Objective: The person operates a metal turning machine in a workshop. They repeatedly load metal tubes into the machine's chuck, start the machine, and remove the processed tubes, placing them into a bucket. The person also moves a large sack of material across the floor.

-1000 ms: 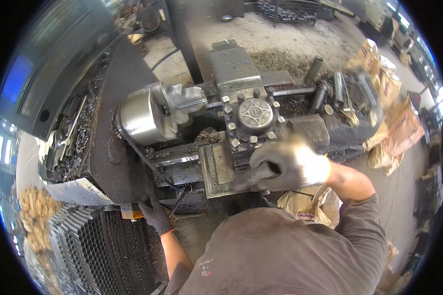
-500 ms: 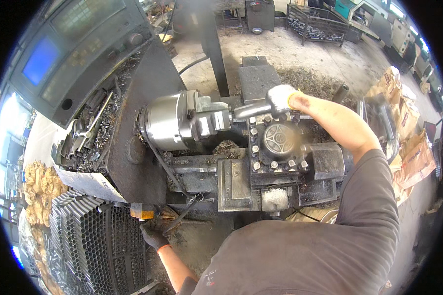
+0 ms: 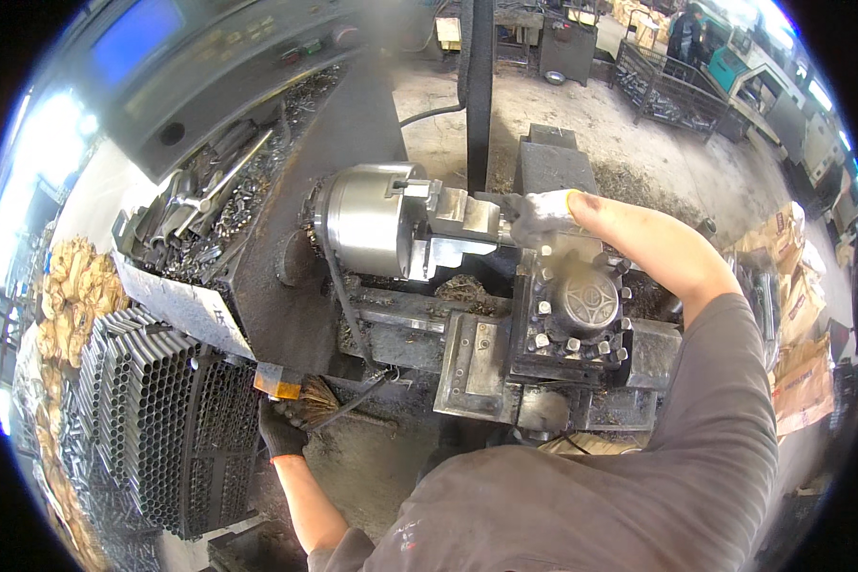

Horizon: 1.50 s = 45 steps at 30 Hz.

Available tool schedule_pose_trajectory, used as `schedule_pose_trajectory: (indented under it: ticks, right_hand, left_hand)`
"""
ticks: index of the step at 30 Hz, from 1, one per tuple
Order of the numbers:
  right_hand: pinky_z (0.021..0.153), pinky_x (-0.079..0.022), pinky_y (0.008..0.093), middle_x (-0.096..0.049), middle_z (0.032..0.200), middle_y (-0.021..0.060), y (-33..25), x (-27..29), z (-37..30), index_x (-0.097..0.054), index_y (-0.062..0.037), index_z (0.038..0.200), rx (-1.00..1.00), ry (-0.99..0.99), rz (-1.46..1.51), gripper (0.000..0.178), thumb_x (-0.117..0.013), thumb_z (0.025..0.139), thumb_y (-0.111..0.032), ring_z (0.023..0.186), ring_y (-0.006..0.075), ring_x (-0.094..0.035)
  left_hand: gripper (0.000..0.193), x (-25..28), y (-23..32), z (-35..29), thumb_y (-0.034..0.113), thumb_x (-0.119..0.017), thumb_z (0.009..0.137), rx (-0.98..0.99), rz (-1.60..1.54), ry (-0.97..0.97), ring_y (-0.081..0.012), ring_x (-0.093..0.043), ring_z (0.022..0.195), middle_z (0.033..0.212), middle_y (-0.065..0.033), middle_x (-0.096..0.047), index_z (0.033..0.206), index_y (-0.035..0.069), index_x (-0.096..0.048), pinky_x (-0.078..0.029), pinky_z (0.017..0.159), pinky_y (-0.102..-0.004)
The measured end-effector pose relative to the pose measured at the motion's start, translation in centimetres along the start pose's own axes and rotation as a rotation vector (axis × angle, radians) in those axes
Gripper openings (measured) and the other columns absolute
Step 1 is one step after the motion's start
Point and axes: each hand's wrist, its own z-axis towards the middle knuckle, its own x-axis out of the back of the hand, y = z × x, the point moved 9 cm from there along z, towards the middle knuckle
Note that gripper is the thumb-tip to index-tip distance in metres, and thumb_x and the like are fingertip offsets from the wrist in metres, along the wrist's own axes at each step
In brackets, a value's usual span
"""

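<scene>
Item, right hand (image 3: 541,212): pale glove. Placed at the right-facing mouth of the chuck (image 3: 367,219), beyond the far left corner of the tool post (image 3: 583,297). Appears to be closed about a metal workpiece (image 3: 507,232), of which only a short bright end is shown between the glove and the stepped clamping blocks (image 3: 462,214); the remainder is hidden.

Item, left hand (image 3: 282,431): dark glove, orange cuff. Held below the near edge of the headstock (image 3: 305,191), just under an amber-faced box (image 3: 276,381). Whether anything is gripped or pressed cannot be told.

Item, chuck: mounted at the right edge of the headstock, above the far side of the lathe bed (image 3: 391,334).

Item, chip tray (image 3: 176,303): set along the left edge of the headstock; a T-handled key (image 3: 200,202) is laid in it. Stacked tubes (image 3: 148,419) are stored below its near edge.

Step in hand, as judged: the handling of the workpiece at the chuck mouth; whether it is being seated or withdrawn is not settled by the view.

Next move, as judged: alignment with the chuck axis is called for, with the glove to be kept clear of the blocks.
</scene>
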Motion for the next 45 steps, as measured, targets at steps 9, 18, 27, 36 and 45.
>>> schedule_pose_trajectory:
  ticks: [9, 18, 27, 36, 45]
  right_hand:
    - [0.069, -0.057, 0.0457, -0.071, 0.083, 0.0148, -8.9, -0.1, -3.5, -0.066, -0.0046, 0.119, 0.564, 0.154, -0.289, 0.041, -0.072, 0.088, -0.030, 0.079, 0.0388, -0.069]
    - [0.073, -0.060, 0.0468, -0.073, 0.085, 0.0223, -18.4, -1.0, -22.7, -0.070, -0.0023, 0.101, 0.120, 0.740, -1.113, 0.019, -0.060, 0.090, -0.014, 0.082, 0.0406, -0.074]
    - [0.066, -0.059, 0.0438, -0.072, 0.076, 0.0161, -25.5, -6.3, -31.2, -0.073, -0.0060, 0.092, 0.474, 0.717, -1.271, 0.016, -0.068, 0.079, -0.013, 0.071, 0.0338, -0.073]
    - [0.089, -0.050, 0.0494, -0.067, 0.105, 0.0183, -25.4, -6.3, -37.7, -0.067, 0.0012, 0.113, 0.780, 0.598, -1.105, 0.031, -0.066, 0.085, -0.012, 0.099, 0.0347, -0.066]
    - [0.118, -0.040, 0.0576, -0.064, 0.143, 0.0193, -32.9, -16.7, -31.4, -0.060, 0.0056, 0.141, 1.312, -0.066, -0.932, 0.049, -0.062, 0.094, -0.008, 0.134, 0.0363, -0.060]
  left_hand:
    - [0.024, 0.5, 2.4, 1.8, 0.033, -0.058, 0.104, -0.532, 0.499, 0.029, -0.0164, -0.061, 0.074, 0.086, -0.0001, -0.064, 0.102, 0.014, -0.072, -0.049, 0.061, -0.0354]
    - [0.042, -15.3, 9.3, -17.4, 0.023, -0.065, 0.103, -1.791, 0.837, 0.283, -0.0329, -0.067, 0.113, 0.127, -0.0179, -0.070, 0.135, -0.004, -0.062, -0.053, 0.104, -0.0402]
    - [0.078, -53.7, 15.9, -14.9, 0.039, -0.058, 0.100, -1.594, 1.571, 0.084, -0.0445, -0.064, 0.128, 0.140, -0.0256, -0.064, 0.168, 0.024, -0.024, -0.051, 0.103, -0.0611]
    - [0.076, -58.7, 16.6, -12.8, 0.041, -0.062, 0.099, -1.696, 1.673, 0.307, -0.0416, -0.074, 0.103, 0.122, -0.0195, -0.071, 0.163, 0.015, -0.030, -0.058, 0.083, -0.0574]
    - [0.037, -27.0, 2.9, -23.4, 0.025, -0.072, 0.091, -1.599, 1.296, -0.119, -0.0363, -0.073, 0.095, 0.102, -0.0169, -0.074, 0.126, 0.012, -0.071, -0.058, 0.082, -0.0493]
